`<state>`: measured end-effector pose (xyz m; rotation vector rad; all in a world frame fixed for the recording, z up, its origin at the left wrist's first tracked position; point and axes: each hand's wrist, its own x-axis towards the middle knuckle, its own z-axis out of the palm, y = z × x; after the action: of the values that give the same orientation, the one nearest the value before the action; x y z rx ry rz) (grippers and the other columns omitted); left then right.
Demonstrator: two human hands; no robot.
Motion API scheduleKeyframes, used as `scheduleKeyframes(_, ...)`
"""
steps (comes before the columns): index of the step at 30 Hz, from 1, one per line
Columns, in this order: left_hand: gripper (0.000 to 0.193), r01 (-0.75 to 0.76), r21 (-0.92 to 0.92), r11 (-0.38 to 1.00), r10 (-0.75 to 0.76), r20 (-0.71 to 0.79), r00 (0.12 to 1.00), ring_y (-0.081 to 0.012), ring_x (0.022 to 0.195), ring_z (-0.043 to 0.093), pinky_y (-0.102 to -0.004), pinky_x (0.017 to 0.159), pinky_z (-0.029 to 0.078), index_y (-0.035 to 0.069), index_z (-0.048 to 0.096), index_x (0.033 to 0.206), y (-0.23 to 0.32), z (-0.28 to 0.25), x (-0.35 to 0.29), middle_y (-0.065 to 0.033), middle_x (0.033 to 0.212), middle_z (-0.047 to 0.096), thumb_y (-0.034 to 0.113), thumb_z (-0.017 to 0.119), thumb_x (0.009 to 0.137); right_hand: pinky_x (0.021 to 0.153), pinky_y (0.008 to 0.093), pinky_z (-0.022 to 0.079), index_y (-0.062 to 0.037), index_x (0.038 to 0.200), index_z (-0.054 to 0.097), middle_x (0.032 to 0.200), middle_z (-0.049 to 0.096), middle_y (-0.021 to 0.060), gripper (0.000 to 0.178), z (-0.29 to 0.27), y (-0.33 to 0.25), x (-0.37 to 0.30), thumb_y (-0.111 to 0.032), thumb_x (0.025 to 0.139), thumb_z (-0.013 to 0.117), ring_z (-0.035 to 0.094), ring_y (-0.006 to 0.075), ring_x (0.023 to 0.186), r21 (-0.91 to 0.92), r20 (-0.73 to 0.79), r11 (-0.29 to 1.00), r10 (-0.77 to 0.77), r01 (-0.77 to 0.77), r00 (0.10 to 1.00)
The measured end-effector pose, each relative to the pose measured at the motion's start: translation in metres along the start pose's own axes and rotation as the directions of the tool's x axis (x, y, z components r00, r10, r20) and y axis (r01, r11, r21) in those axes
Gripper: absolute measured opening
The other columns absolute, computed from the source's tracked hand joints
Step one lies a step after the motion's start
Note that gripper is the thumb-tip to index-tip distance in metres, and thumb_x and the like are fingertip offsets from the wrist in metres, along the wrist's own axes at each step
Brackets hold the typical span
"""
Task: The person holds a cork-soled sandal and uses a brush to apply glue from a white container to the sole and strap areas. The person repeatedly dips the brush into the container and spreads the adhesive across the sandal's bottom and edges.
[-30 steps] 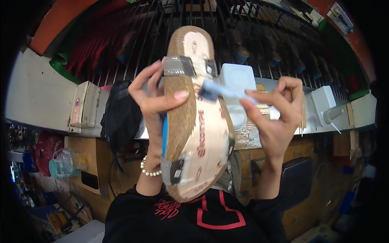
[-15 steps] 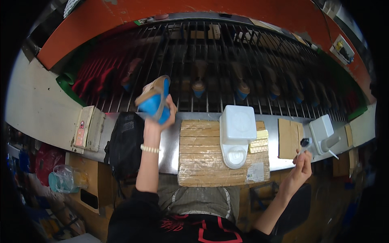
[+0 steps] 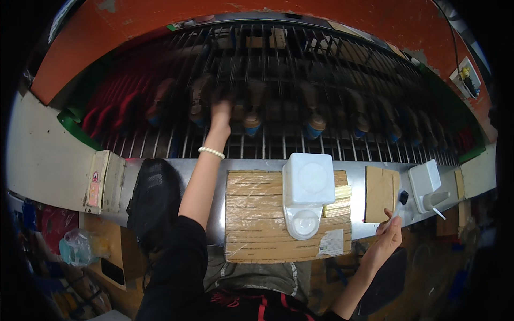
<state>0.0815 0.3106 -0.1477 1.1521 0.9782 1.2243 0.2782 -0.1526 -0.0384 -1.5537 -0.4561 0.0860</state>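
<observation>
My left hand (image 3: 221,111) reaches over the rods of the rack, and its fingers are lost in shadow and blur. Just left of it lies a brown shoe part with a blue underside (image 3: 197,109). Right of the hand sits another brown and blue shoe part (image 3: 252,122), in a row of several alike. My right hand (image 3: 389,236) is closed round the pale handle of a small brush (image 3: 403,197) with a dark tip, beyond the front edge of the metal ledge at the right.
A white container with a round cup (image 3: 309,179) stands on a cardboard sheet (image 3: 251,214), beside yellow blocks (image 3: 337,200). A black bag (image 3: 154,198) lies at the left. On the right are a brown card (image 3: 381,193) and a second white container (image 3: 424,179). Metal rods (image 3: 267,147) span the rack.
My left hand has moved forward from above the ledge to over the rods. The blue and brown shoe part it held no longer shows in its grip. My right hand has shifted slightly left and down.
</observation>
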Motion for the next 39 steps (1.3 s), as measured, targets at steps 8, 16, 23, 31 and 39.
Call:
scheduleKeyframes(8, 0.043, 0.002, 0.742, 0.671, -0.343, 0.308, 0.887, -0.0267, 0.109, 0.062, -0.0395, 0.097, 0.047, 0.014, 0.069, 0.12, -0.007, 0.029, -0.002, -0.0174, 0.121, 0.066, 0.03, 0.069, 0.08, 0.066, 0.0223, 0.032, 0.0049, 0.093, 0.068, 0.091, 0.048, 0.0024, 0.013, -0.008, -0.004, -0.002, -0.005, 0.094, 0.059, 0.041, 0.0099, 0.077, -0.168, 0.112, 0.964, -0.191, 0.208, 0.975)
scheduleKeyframes(16, 0.07, 0.209, -0.744, 0.635, 0.181, 0.406, 0.896, -0.0343, 0.137, 0.037, -0.0512, 0.115, 0.029, 0.003, 0.037, 0.145, 0.162, -0.065, -0.158, -0.0192, 0.148, 0.04, 0.051, 0.051, 0.096, 0.08, 0.0333, 0.035, -0.0153, 0.091, 0.078, 0.092, 0.054, 0.0024, 0.02, -0.002, -0.015, -0.02, -0.016, 0.071, 0.081, 0.051, 0.0175, 0.081, -0.506, 0.633, 0.538, -0.3, 0.675, 0.714)
scheduleKeyframes(23, 0.081, 0.46, -0.787, 0.411, 0.524, 0.617, 0.587, -0.0245, 0.093, 0.061, -0.0317, 0.075, 0.053, -0.006, 0.028, 0.147, 0.182, -0.062, -0.21, -0.0195, 0.121, 0.054, 0.045, 0.061, 0.093, 0.082, 0.0364, 0.032, -0.0184, 0.088, 0.077, 0.093, 0.054, 0.0011, 0.02, 0.019, -0.005, -0.042, -0.022, 0.069, 0.083, 0.053, 0.0165, 0.085, -0.503, 0.649, 0.44, -0.376, 0.744, 0.661)
scheduleKeyframes(31, 0.095, 0.377, -0.831, 0.41, 0.367, 0.528, 0.766, -0.0204, 0.073, 0.063, -0.0289, 0.061, 0.055, -0.003, 0.007, 0.15, 0.218, -0.084, -0.254, -0.0138, 0.104, 0.055, 0.021, 0.072, 0.086, 0.082, 0.0355, 0.032, -0.0168, 0.084, 0.076, 0.094, 0.053, 0.002, 0.021, 0.018, 0.0, -0.044, -0.023, 0.066, 0.085, 0.052, 0.0173, 0.085, -0.497, 0.607, 0.465, -0.417, 0.733, 0.677)
scheduleKeyframes(39, 0.086, 0.183, -0.57, 0.801, 0.121, 0.454, 0.883, -0.0304, 0.074, 0.066, -0.0298, 0.051, 0.056, -0.009, 0.044, 0.114, 0.21, -0.097, -0.29, -0.0229, 0.091, 0.059, 0.071, 0.054, 0.084, 0.057, 0.0303, 0.035, -0.0117, 0.086, 0.077, 0.087, 0.048, 0.0042, 0.015, -0.002, 0.017, -0.069, -0.019, 0.074, 0.082, 0.05, 0.0163, 0.071, -0.594, 0.361, 0.723, -0.152, 0.352, 0.92)
